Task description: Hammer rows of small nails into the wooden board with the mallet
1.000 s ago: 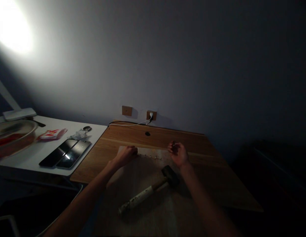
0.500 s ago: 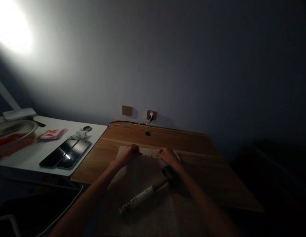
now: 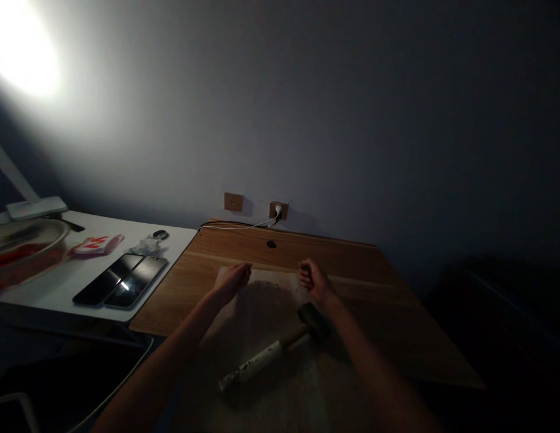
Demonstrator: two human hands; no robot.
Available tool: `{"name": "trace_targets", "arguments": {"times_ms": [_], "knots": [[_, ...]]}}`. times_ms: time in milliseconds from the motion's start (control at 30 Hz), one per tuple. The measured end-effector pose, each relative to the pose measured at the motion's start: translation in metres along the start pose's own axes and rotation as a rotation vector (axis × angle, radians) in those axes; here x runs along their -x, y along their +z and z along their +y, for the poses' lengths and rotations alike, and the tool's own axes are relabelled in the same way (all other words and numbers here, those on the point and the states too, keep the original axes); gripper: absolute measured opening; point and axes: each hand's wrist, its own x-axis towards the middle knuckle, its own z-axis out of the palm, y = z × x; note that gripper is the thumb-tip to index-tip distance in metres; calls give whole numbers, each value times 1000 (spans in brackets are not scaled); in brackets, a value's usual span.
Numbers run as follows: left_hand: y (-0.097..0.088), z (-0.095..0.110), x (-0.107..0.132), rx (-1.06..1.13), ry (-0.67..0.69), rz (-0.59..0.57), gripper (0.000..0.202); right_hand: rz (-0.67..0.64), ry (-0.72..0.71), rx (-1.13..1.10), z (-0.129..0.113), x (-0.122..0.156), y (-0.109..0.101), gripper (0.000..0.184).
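A pale board (image 3: 261,325) lies on a wooden desk (image 3: 374,313) in dim light. A row of small nails (image 3: 273,285) stands along its far edge. My left hand (image 3: 233,279) rests curled on the board's far left corner, fingers closed. My right hand (image 3: 312,281) hovers just right of the nails, fingers pinched together on something too small to make out. A hammer (image 3: 273,347) with a dark head and pale, stained handle lies on the board between my forearms, head close to my right wrist.
A white table (image 3: 58,282) at the left carries two dark phones (image 3: 121,279), a red-and-white packet (image 3: 95,245), a bowl (image 3: 22,249) and small clutter. Wall sockets (image 3: 278,210) with a white plug and cable sit behind the desk. A lamp glares at top left.
My right hand came left to the nail row, then lifted slightly back to the right, fingers closed. My left hand stayed on the board's corner. The hammer has not moved.
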Motion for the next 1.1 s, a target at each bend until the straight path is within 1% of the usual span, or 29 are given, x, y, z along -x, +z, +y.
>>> {"name": "trace_targets", "arguments": {"times_ms": [67,133,233,267,300,400,500,600,667,733,767,800,867,933,967,1000,1067,1100], "knots": [[-1,-1,1,-288,90,-32,28,-1,-7,-87,2,-1,-5,30],[-1,1,2,-586,173,-69,24,-4,-10,-116,2,-2,-4,35],[1,5,7,-957,282,-93,12,-4,16,-26,-1,-2,7,31],[2,7,8,-1057,308,-106,11,-6,25,33,-3,-1,13,28],[3,8,10,-1142,323,-123,15,-10,28,98,-6,0,19,26],[7,10,15,-1331,343,-167,24,-54,8,292,-13,6,34,20],[11,10,19,-1462,383,-176,22,-118,-20,428,-19,14,43,18],[18,11,20,-1575,415,-174,17,-149,-53,467,-25,17,46,18],[24,11,20,-1596,462,-154,16,-140,-84,436,-28,17,46,13],[29,11,18,-1503,499,-106,10,-104,-117,364,-30,14,45,5],[31,10,17,-1391,486,-77,4,-77,-128,315,-30,12,44,5],[33,10,15,-1214,432,-50,6,-46,-131,262,-30,10,42,9],[33,10,11,-790,272,-6,21,13,-117,154,-28,6,36,25],[30,9,9,-415,113,-3,24,50,-87,69,-23,3,30,39],[27,9,7,-259,42,-13,23,54,-71,42,-21,2,28,40],[24,8,7,-127,-18,-26,22,49,-54,29,-19,1,27,38],[18,5,6,112,-122,-42,19,24,-23,46,-17,-1,29,30],[16,3,5,191,-156,-37,18,9,-12,78,-17,-1,33,29]]}}
